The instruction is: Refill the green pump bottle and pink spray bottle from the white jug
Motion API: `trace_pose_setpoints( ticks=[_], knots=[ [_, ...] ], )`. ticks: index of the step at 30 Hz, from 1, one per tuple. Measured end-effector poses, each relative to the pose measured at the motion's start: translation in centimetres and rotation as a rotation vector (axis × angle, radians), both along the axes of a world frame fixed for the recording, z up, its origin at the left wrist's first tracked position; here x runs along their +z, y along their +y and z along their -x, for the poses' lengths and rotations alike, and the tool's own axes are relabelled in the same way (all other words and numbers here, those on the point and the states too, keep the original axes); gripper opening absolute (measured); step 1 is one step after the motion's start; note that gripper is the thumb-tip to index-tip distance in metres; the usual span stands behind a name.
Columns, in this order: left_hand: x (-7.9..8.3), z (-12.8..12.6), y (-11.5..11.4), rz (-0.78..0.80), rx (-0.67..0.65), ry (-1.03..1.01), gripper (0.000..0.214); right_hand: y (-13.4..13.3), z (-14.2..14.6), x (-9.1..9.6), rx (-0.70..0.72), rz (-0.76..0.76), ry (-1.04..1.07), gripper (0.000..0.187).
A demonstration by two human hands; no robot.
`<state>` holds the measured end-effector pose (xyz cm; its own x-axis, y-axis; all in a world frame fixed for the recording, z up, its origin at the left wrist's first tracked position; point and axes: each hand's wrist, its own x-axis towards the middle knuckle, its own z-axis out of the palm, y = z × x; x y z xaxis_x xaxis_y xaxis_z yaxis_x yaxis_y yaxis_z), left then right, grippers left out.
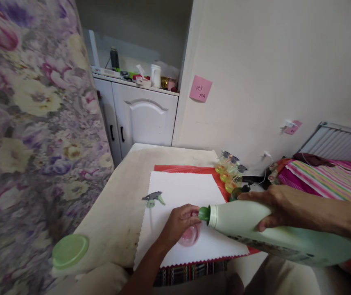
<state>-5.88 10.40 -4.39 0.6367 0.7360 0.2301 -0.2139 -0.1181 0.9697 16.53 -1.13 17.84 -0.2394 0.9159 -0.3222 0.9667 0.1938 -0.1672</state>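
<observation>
My right hand grips a large pale green jug tipped on its side, its green spout pointing left. Under that spout my left hand is wrapped round a small pink bottle that stands on a white sheet. A grey and green spray trigger head lies loose on the sheet, left of my left hand. A green cap rests at the table's near left corner.
Three small yellow spray bottles stand by the wall at the sheet's far right corner. A red cloth lies under the sheet. Flowered curtain at left, white cabinet behind, striped fabric and a radiator at right.
</observation>
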Motion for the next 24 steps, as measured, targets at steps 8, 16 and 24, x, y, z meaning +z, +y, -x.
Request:
trace_pose_setpoints(
  ticks=[8,16,24],
  knots=[
    [-0.1,0.05,-0.03,-0.015,-0.001,0.004,0.025,-0.02,0.02,0.02,0.01,-0.008,-0.033,0.059],
    [-0.02,0.03,0.03,-0.002,-0.013,-0.01,0.023,0.07,0.3,0.17,0.015,-0.021,-0.042,0.056],
    [-0.37,-0.09,0.34,-0.009,-0.008,-0.009,0.023,-0.04,0.0,0.06,0.012,-0.016,-0.054,0.058]
  ],
)
